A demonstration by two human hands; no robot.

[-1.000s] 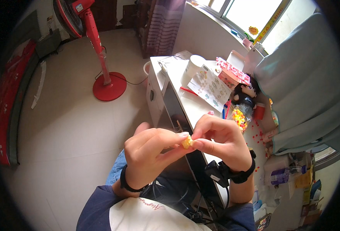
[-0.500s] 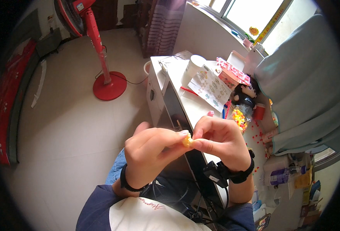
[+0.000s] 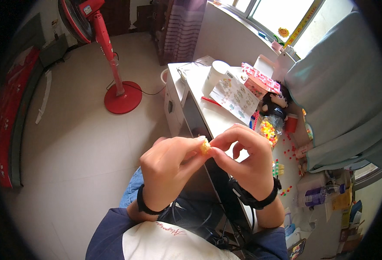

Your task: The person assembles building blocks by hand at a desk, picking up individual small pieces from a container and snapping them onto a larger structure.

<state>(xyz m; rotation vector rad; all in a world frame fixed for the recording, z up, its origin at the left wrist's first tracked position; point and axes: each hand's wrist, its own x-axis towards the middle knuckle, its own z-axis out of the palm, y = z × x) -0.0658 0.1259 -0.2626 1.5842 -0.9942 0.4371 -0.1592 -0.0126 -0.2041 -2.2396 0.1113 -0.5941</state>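
A small, bumpy yellow piece point(image 3: 205, 147), which looks made of beads, is pinched between the thumb and fingers of my left hand point(image 3: 167, 167). The thumb and forefinger of my right hand point(image 3: 247, 158) meet in a pinch at its right edge. Whatever sits between those right fingertips is too small to make out. Both hands are raised in front of me, over the near edge of the white desk point(image 3: 220, 126). Beyond my right hand lies a clear container of yellow, orange and red beads point(image 3: 269, 132).
A printed sheet point(image 3: 234, 99), a white cup point(image 3: 220, 69), a pink box point(image 3: 260, 84) and a doll point(image 3: 275, 106) crowd the desk. Loose red beads point(image 3: 291, 151) are scattered at its right. A red fan point(image 3: 123, 97) stands on the floor; a purple-labelled bottle point(image 3: 314, 197) lies right.
Both hands, with the yellow piece, have moved slightly up and left. The right hand has turned, and a gap now shows between its curled fingers and thumb.
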